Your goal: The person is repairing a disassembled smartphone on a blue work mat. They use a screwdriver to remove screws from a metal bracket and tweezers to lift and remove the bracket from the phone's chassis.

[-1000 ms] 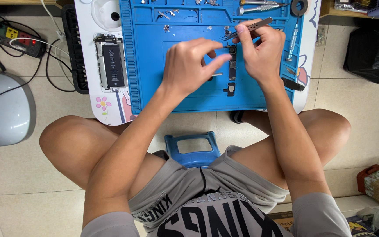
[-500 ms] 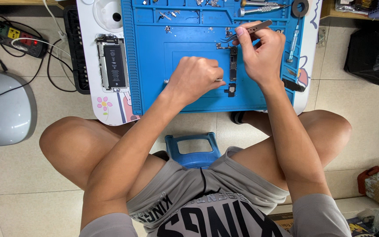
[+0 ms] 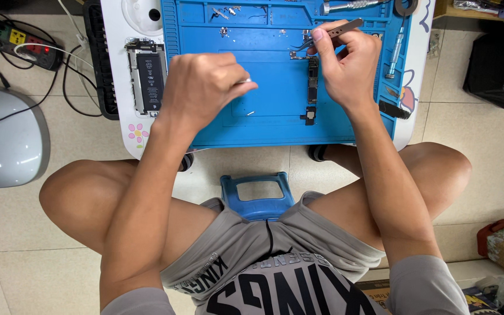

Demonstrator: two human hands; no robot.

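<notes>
Right hand pinching metal tweezers, tips above the narrow circuit board lying on the blue repair mat. Left hand, fingers curled together, grips a small metal part over the mat. Opened phone rests on the white table, left of the mat.

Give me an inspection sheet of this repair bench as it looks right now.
Surface: blue repair mat on a small white table.
Job's things: narrow circuit board on the mat; tweezers at its top end.
Clutter: opened phone body, screwdriver, loose screws.
Hands: right hand holds the tweezers; left hand pinches a small metal part.
Cables: power strip with wires on the floor.
Surroundings: tiled floor, blue stool, black bag.
</notes>
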